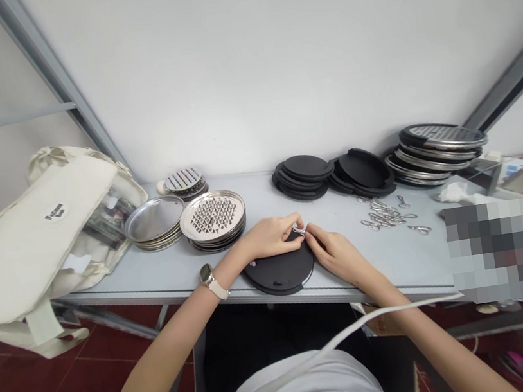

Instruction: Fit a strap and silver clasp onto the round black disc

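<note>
A round black disc (279, 270) with a thin metal rim lies flat at the near edge of the grey table (165, 271). Both hands meet at its far edge. My left hand (271, 235) rests on the disc, fingers pinched on a small metal clip (299, 231). My right hand (332, 248) pinches the same clip from the right. A watch sits on my left wrist.
Stacks of perforated metal discs (213, 219) and plain metal plates (155, 220) stand left of the hands. Black lids (304, 174) and rimmed assemblies (439, 145) are stacked at the back right. Loose metal clips (385, 214) lie right. A cream bag (29, 241) overhangs the left edge.
</note>
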A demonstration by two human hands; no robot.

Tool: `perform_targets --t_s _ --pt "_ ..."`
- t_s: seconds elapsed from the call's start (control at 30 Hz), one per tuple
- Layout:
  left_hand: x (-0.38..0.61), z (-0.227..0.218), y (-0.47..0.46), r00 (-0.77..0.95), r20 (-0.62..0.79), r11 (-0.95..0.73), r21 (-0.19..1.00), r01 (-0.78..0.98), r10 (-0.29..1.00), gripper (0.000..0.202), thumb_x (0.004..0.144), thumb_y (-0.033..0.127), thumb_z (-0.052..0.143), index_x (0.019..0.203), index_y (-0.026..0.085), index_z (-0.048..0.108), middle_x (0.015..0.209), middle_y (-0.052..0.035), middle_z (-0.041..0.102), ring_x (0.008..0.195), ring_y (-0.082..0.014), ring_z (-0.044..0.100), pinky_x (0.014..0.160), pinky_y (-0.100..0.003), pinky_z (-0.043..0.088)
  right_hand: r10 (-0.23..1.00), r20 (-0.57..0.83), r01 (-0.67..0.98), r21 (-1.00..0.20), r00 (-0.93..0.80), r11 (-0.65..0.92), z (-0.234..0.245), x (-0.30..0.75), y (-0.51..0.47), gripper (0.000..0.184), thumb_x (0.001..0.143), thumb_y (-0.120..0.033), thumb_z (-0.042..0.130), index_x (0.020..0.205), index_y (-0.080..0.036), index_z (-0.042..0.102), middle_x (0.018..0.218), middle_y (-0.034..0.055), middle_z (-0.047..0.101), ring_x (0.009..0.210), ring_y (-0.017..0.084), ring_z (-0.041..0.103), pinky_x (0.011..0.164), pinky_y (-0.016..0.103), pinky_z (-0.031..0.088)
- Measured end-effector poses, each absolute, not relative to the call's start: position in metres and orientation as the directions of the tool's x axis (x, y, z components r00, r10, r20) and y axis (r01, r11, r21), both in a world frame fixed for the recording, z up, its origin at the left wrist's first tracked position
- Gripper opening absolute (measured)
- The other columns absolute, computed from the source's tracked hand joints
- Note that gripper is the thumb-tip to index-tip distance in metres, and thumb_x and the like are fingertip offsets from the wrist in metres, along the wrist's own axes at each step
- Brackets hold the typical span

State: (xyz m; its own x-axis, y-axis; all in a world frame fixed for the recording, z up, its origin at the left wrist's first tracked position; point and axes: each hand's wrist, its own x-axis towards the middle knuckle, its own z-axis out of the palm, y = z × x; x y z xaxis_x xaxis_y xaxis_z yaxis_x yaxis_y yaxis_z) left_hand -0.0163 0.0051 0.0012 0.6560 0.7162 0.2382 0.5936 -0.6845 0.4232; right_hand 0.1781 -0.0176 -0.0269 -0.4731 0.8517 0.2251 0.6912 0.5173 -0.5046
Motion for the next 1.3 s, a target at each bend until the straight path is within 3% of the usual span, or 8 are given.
perform_targets --t_s 1.3 --pt "-0.0153 0.0018 0.0028 0.582 0.241 -0.625 0.413 0.662 0.776 0.025 0.079 0.036 0.058 0.098 0.021 0.051 0.061 0.0074 0.048 0.055 -0.0106 0.048 0.054 -0.021 0.032 0.857 0.269 0.678 -0.526 -0.440 0.513 -0.0261 0.1773 -0.0178 0.028 0.096 -0.033 0.028 0.075 -0.023 0.044 0.060 -0.0005 0.056 0.052 0.016 0.052 0.055 0.024 0.033"
